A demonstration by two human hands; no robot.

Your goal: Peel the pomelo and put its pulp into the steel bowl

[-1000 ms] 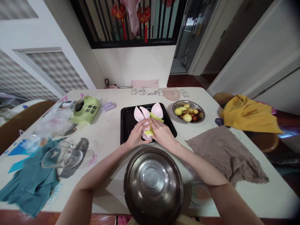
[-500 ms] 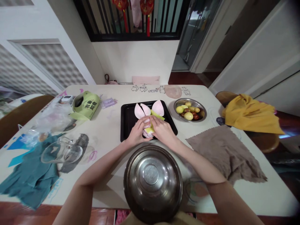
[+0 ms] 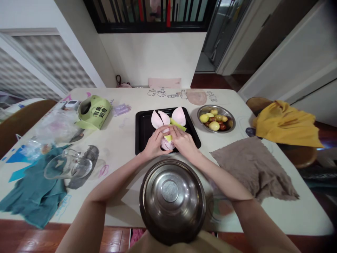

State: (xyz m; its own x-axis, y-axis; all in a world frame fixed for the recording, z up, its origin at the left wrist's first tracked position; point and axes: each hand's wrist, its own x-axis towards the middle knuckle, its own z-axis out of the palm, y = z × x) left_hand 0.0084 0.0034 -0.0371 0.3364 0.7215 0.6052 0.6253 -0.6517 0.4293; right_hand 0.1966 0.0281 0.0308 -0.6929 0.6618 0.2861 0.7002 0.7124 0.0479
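bun cupped between 2 hands, neither one nearer

the bun, pink with a bit of yellow on it, sits at the centre of the frame, over the near part of the black tray. it lies directly between the hands: the left hand is against its left side, the right hand against its right. both touch it, so the relation that counts is this squeeze from 2 sides.

each hand is partly closed and curved, with no wide spread of the fingers. the fingers reach over the far side and come close together there; the left thumb lies along the near edge. together they have hold of the bun. its long axis is hard to tell, as the fingers hide much of it; whether it rests on the tray or is lifted a little, i cannot tell.

just beyond the fingertips, higher in the frame, lie 2 more pink shapes: a split one to the left, a whole one to the right, with a yellow-green strip just below the latter. an upturned bowl stands at the lower centre, between the forearms.
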